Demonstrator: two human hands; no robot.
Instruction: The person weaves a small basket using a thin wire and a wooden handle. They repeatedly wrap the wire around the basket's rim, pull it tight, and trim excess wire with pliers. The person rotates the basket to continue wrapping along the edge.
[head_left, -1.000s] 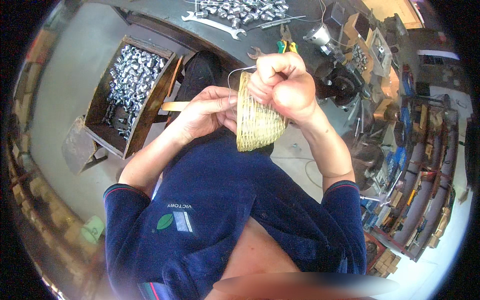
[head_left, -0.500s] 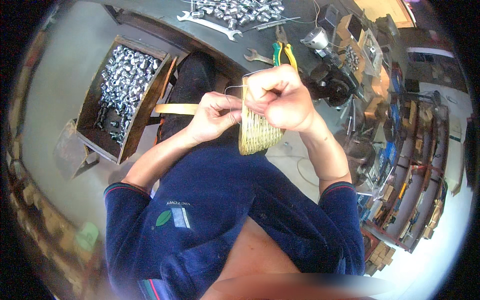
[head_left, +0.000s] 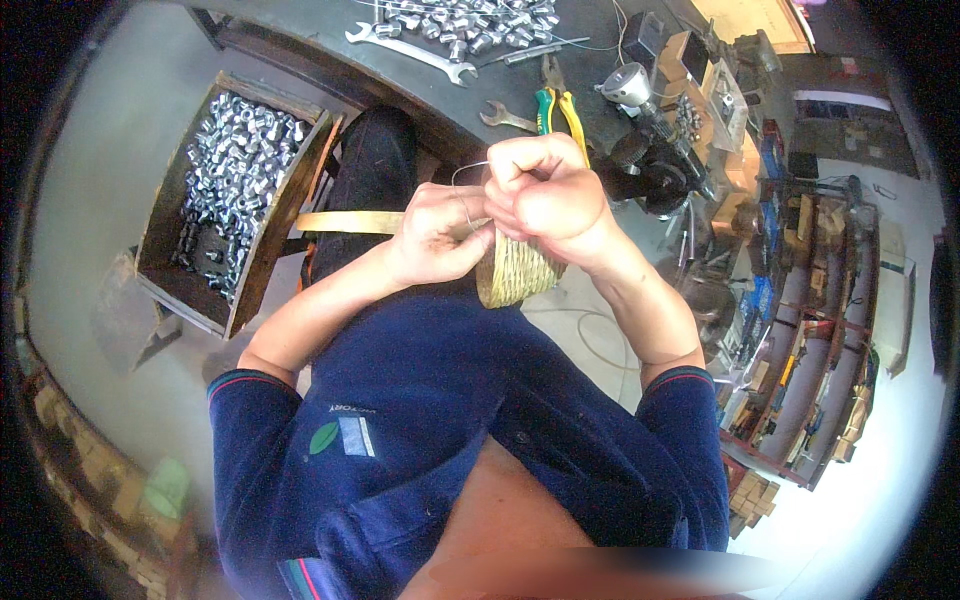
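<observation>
A small woven basket (head_left: 520, 272) of pale, flat strands is in front of my body, its rim upright between my hands. My right hand (head_left: 550, 200) is closed over the basket's upper part, its fingers curled at the rim. My left hand (head_left: 440, 235) is closed beside the rim, thumb and fingers pressed together. A flat pale strip (head_left: 350, 222) runs out leftward from my left hand. A thin wire (head_left: 456, 176) loops above the left hand towards the right one. My fingers hide where strip, wire and rim meet.
A wooden box (head_left: 252, 240) of metal fittings stands left. On the dark bench (head_left: 420, 100) lie more fittings (head_left: 475, 22), a double-ended wrench (head_left: 415, 52), another wrench (head_left: 508, 116) and green-yellow pliers (head_left: 560, 112). Shelves (head_left: 815, 340) with wooden pieces stand right.
My left hand has turned so more of its back shows, its fingers now close to the right hand's. The wire loop has shifted nearer my left fingers. The basket is still held.
</observation>
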